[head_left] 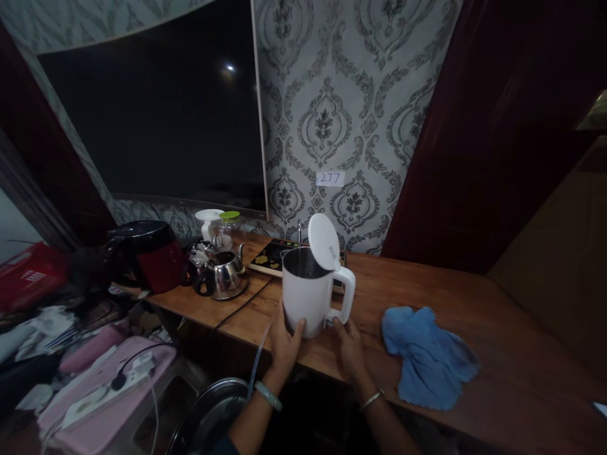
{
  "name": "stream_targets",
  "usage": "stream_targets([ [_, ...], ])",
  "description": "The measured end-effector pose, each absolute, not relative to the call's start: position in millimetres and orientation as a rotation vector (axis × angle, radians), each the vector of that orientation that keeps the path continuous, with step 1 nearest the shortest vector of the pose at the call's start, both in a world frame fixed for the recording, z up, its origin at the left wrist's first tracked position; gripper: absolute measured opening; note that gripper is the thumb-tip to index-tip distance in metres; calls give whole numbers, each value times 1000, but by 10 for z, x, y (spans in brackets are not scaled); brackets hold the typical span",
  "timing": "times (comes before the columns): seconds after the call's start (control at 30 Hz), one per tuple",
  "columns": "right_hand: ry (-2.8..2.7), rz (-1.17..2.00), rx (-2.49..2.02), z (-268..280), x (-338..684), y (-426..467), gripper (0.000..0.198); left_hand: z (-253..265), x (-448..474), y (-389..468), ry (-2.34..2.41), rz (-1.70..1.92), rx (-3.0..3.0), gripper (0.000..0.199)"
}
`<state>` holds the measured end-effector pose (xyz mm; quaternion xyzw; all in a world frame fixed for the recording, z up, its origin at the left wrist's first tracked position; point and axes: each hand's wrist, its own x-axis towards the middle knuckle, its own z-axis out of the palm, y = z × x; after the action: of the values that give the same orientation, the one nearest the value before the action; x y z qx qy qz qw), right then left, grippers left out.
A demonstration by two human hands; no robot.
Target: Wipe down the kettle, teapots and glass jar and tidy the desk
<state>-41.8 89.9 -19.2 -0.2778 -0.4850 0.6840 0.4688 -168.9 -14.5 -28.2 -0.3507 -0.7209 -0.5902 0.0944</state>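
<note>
A white electric kettle (303,300) with its lid (324,242) raised is between my hands at the front edge of the wooden table. Its dark inside shows through the top. My left hand (286,341) is wrapped round the lower left side, thumb on the front. On the other side my right hand (349,346) has its fingers at the base, just below the handle (348,296). Whether the base touches the table is hard to tell. Behind the kettle lies a black panel (266,257) with a thin metal spout (299,231).
A blue cloth (429,357) lies crumpled on the table (379,278) to the right. A steel teapot (227,276), a red-and-black appliance (159,256) and a green-lidded jar (230,227) stand left. Below are a metal basin (208,411) and a power strip (102,392) on a pink stool.
</note>
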Motion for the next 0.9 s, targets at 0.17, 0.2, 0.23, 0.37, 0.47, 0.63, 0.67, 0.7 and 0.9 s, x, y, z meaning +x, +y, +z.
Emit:
stream_targets([
  [0.17, -1187, 1658, -701, -162, -417, 885, 51, -256, -1675, -168, -2141, -1737, -1051, 73],
  [0.2, -1195, 1648, -704, -151, -415, 883, 51, -251, -1674, -171, -2140, -1732, -1051, 73],
  [0.23, -1202, 1639, -705, -141, -413, 882, 51, -248, -1673, -173, -2139, -1729, -1051, 73],
  [0.37, -1209, 1644, -698, -122, -414, 889, 53, -248, -1674, -170, -2124, -1742, -1037, 72],
  [0.47, -1208, 1650, -706, -121, -422, 893, 56, -256, -1674, -167, -2114, -1754, -1006, 71],
  [0.63, -1213, 1607, -717, -114, -426, 882, 56, -264, -1667, -167, -2104, -1813, -981, 71],
  [0.67, -1213, 1603, -714, -113, -425, 881, 55, -262, -1664, -166, -2103, -1825, -977, 71],
  [0.7, -1213, 1601, -712, -113, -425, 881, 55, -257, -1661, -165, -2103, -1834, -973, 72],
  [0.9, -1220, 1591, -731, -120, -431, 905, 57, -241, -1662, -155, -2107, -1818, -991, 76],
])
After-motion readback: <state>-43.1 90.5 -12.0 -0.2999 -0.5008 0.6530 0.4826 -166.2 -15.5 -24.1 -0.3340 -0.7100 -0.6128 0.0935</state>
